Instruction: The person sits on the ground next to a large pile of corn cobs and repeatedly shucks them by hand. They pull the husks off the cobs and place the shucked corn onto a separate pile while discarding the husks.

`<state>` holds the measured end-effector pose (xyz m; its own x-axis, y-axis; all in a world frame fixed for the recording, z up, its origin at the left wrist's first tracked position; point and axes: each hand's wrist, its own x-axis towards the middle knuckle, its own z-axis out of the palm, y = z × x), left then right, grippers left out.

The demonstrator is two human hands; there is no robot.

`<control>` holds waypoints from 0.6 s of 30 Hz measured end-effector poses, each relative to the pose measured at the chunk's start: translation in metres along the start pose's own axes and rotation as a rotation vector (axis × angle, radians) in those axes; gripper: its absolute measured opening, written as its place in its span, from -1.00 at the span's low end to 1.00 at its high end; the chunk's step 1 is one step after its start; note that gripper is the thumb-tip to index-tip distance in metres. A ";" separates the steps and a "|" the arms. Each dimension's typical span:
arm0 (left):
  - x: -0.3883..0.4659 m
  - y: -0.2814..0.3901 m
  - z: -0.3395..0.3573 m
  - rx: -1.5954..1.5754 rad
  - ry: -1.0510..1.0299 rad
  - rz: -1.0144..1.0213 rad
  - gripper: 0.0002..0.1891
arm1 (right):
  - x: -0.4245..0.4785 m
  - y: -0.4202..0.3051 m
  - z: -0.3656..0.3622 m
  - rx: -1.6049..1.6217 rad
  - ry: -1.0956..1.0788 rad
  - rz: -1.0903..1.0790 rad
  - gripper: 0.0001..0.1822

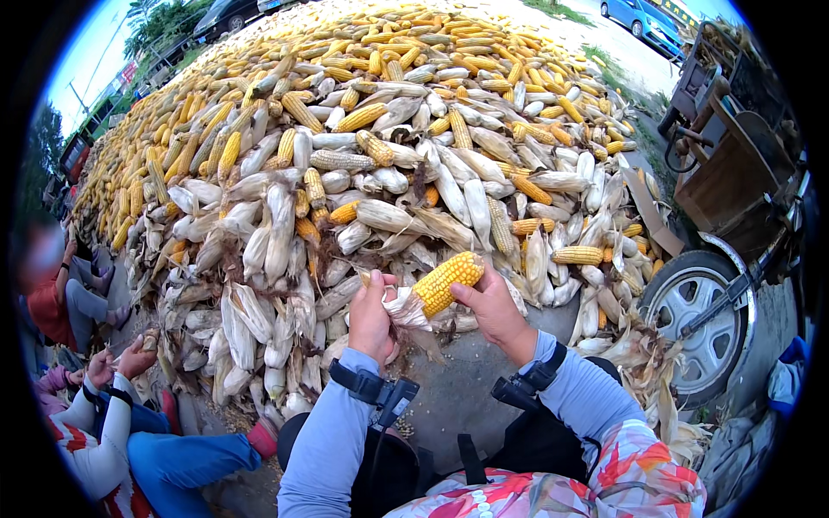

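Observation:
A yellow ear of corn (447, 285) is held between my hands, its kernels bare over most of its length. Around its lower left end, dry pale husk (409, 311) still clings, with brown silk hanging below. My right hand (499, 311) grips the bare end, thumb across the kernels. The fingers of my left hand (372, 320) are closed on the husk at the other end. Just beyond my hands rises a large heap of corn ears (401, 220). Husked and unhusked ears lie mixed at its near side; mostly bare yellow ears cover the far side.
To my right stands a three-wheeled cart (732, 162) with its spoked wheel (696, 324) close to the heap. Loose husks (667, 388) lie beside the wheel. At my left, a co-worker's hands (123, 359) hold an ear; another person (55, 291) sits beyond. Cars (644, 22) are parked behind.

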<state>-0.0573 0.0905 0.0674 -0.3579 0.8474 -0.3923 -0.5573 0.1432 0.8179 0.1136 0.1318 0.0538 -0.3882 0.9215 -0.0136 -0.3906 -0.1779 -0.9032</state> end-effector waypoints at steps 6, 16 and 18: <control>0.008 0.015 -0.009 0.314 -0.018 0.037 -0.51 | 0.016 -0.031 -0.028 0.063 0.202 -0.015 -0.62; 0.007 -0.003 -0.010 0.750 0.150 0.539 -0.32 | 0.016 -0.013 -0.031 -0.163 0.380 -0.101 -0.60; -0.008 -0.001 0.006 0.883 0.131 0.746 -0.31 | 0.014 -0.008 -0.026 -0.173 0.417 -0.099 -0.58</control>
<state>-0.0491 0.0863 0.0723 -0.4803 0.8196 0.3123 0.5217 -0.0193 0.8529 0.1331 0.1552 0.0500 0.0271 0.9977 -0.0627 -0.2501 -0.0540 -0.9667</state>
